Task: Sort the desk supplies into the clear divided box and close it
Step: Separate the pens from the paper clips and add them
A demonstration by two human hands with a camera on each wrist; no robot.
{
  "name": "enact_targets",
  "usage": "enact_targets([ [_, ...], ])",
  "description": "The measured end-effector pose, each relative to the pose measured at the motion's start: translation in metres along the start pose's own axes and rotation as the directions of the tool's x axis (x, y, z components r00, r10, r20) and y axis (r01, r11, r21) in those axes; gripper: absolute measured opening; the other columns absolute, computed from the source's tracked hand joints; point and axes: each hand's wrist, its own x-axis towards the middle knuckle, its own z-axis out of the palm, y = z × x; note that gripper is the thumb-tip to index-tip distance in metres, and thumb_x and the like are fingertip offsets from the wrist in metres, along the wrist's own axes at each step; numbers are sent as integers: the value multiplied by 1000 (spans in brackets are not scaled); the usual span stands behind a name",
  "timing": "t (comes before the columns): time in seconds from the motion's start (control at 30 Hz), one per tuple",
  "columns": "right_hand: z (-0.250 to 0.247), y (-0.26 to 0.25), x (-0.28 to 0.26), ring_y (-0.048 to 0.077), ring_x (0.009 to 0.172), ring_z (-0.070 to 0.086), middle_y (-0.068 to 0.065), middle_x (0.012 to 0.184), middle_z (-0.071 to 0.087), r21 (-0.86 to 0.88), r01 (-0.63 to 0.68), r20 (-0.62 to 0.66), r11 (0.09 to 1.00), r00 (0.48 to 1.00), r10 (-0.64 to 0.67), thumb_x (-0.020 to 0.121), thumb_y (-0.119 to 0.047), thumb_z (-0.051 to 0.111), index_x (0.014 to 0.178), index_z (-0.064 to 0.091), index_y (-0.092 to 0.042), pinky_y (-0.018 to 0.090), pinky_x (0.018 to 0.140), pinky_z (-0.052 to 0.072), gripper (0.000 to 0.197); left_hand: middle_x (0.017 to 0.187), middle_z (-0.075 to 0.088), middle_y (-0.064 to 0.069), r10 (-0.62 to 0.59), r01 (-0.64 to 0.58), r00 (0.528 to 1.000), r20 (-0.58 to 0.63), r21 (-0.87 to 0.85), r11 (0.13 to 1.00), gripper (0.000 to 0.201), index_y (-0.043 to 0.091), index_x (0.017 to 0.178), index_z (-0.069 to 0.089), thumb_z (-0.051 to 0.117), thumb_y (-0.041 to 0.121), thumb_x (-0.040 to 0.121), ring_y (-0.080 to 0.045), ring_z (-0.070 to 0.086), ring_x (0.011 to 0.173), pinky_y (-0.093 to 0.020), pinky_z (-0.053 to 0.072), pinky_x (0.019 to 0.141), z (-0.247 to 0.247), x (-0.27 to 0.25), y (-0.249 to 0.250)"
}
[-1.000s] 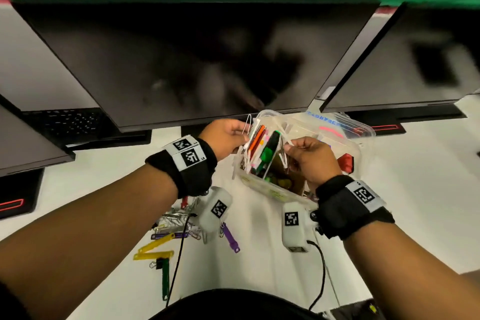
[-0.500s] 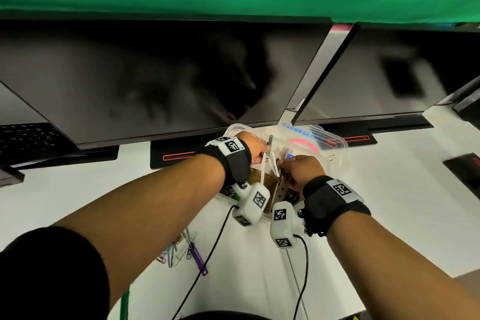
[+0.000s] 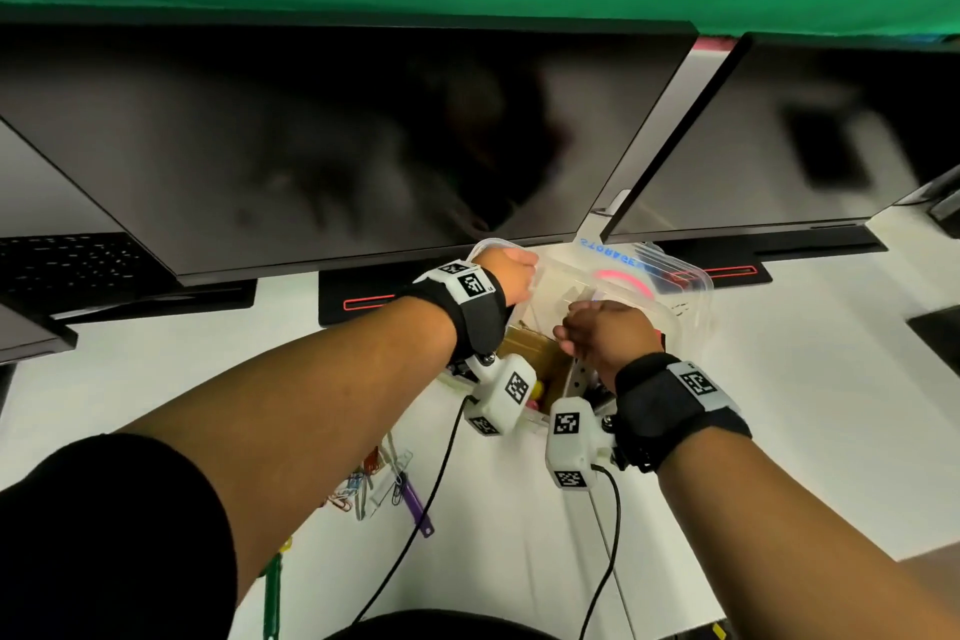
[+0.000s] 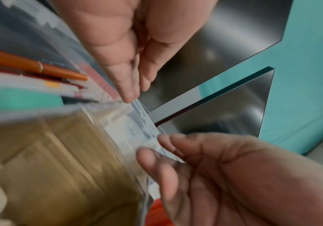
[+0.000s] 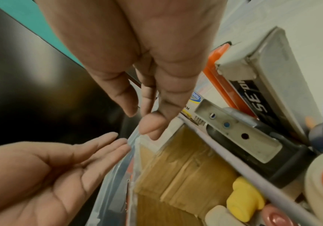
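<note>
The clear divided box stands under the monitors with its lid open at the back. My left hand is at the box's far left corner. Its fingers are straight and touch the clear rim from outside. My right hand reaches over the middle of the box, and its thumb and fingers pinch that same clear rim where a grey divider meets it. Inside lie orange pens, a stapler, a yellow piece and a brown cardboard-lined compartment.
Loose paper clips, a purple clip and a green clip lie on the white desk near my left forearm. Two dark monitors lean over the box from behind. A keyboard sits far left.
Both hands have left the dividers in the middle of the box for its far rim. The left hand has slid to the far left corner and now touches with straight fingers.
</note>
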Motion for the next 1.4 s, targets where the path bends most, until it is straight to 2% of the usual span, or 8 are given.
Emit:
enact_targets([
  [0.17,17,-1,-12,18,56,55,12,71,59,-69,74,66,995,995,-69,88,4,50,76,57,-8,21,44,42,19,135,47,-26,9,-4,1000,28,-179,984,41,-8,135,39,31,-12,95,-27,61,114,-26,50,86,-45,-22,1],
  [0.33,64,8,-36,13,50,55,9,68,61,-318,286,295,904,936,-193,86,2,56,72,59,-13,16,38,40,21,80,61,-1,39,-18,991,-127,159,987,16,12,95,64,53,3,90,-7,57,67,-17,49,60,-91,-57,-18],
  [0.57,119,62,-68,14,80,57,-2,90,66,-635,755,748,163,654,-113,86,-12,55,97,66,-15,20,71,39,17,92,67,1,124,-8,987,-98,756,655,16,13,99,69,62,14,85,-9,56,79,-15,40,65,-161,-116,-82],
  [0.77,119,129,-52,27,96,61,8,99,67,-761,628,569,-162,767,296,77,-40,69,94,64,-13,30,77,48,33,115,65,-3,-266,-119,944,194,955,273,29,18,111,66,66,23,82,-22,58,108,-27,44,91,-172,-162,-154],
  [0.9,115,145,-49,22,75,56,0,70,57,-826,539,474,-162,821,319,67,-45,78,82,65,-16,28,66,45,36,121,57,-5,-345,-252,888,304,950,187,47,19,120,58,72,34,77,-24,54,112,-32,44,93,-175,-176,-181],
  [1.07,113,154,-46,29,96,64,13,101,69,-859,490,453,-149,863,226,77,-27,73,98,66,-4,28,72,45,32,125,52,-13,-359,-519,795,488,854,12,47,15,124,56,70,16,79,-31,46,118,-40,41,97,-163,-191,-204],
  [1.23,105,152,-37,31,106,59,14,114,63,-876,456,439,-155,889,133,84,-27,64,108,62,-5,31,84,45,33,70,65,-2,-90,-584,811,578,796,-158,26,19,65,69,87,15,46,-24,65,65,-24,52,52,-168,-184,-224],
  [1.4,106,141,-39,30,108,57,15,114,62,-884,458,452,-93,888,82,89,-29,57,107,60,-2,29,82,43,32,60,64,5,20,-579,811,585,807,-116,32,23,55,65,91,29,38,-17,64,56,-18,50,47,-165,-173,-225],
])
